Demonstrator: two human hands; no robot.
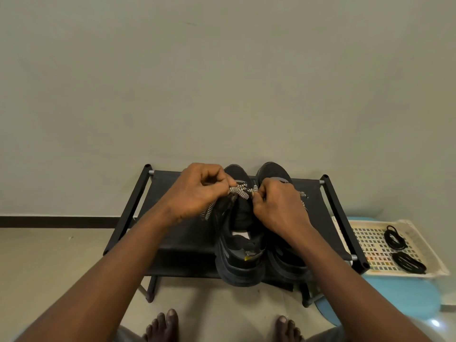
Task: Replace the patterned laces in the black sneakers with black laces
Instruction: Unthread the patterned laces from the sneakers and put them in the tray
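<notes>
Against a plain pale wall, a low black bench (172,243) carries two black sneakers (237,255) side by side. The left hand (197,191) and right hand (276,206) each pinch the patterned lace (240,192) over the left sneaker's tongue. Coiled black laces (394,236) lie on a tray (419,233) just right of the bench.

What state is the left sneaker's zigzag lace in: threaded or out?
Threaded on top: patterned zigzag lace spans the black sneaker, pinched by left hand and right hand. Lower eyelets hidden.
</notes>
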